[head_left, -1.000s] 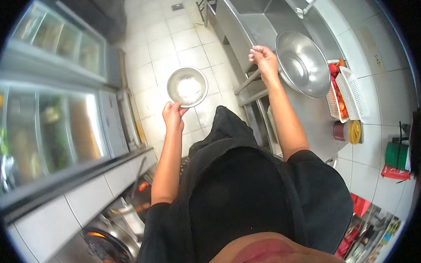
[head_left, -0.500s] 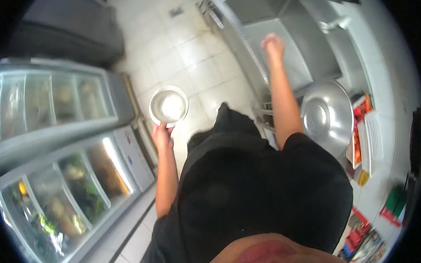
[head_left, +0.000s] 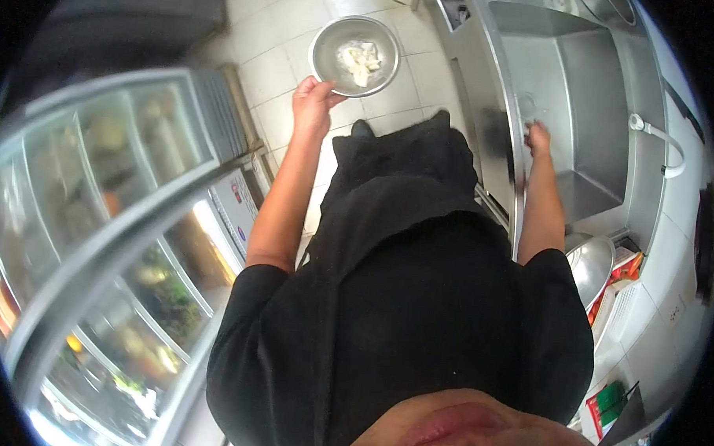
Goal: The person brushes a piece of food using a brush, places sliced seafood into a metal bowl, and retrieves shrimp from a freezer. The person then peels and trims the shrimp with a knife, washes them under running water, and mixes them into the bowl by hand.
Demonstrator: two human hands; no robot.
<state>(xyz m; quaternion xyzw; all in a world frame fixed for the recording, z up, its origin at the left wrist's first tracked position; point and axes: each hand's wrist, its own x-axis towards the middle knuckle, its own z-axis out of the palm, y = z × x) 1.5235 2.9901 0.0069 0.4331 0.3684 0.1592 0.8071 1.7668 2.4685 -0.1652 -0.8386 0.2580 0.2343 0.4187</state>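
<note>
A round metal bowl (head_left: 327, 55) is out in front of me above the tiled floor, its rim gripped by my left hand (head_left: 313, 110). Inside the bowl lie white, irregular pieces (head_left: 361, 62), whose kind I cannot make out. On the other side, my right hand (head_left: 538, 138) is over the near part of the steel sink (head_left: 605, 110), with its fingers curled in. I see nothing in that hand, and it appears apart from the sink wall.
Glass-topped display coolers (head_left: 108, 155) with food line the left. At the right, a large metal bowl (head_left: 593, 267) leans by the sink, near a white basket (head_left: 612, 307) and orange-red items. A white faucet (head_left: 670, 147) is on the sink's far side. Floor tiles (head_left: 279, 75) run between.
My left hand has carried the bowl forward and rightward, so the white pieces inside show clearly. I have advanced along the sink; my right hand now appears lower and nearer my body.
</note>
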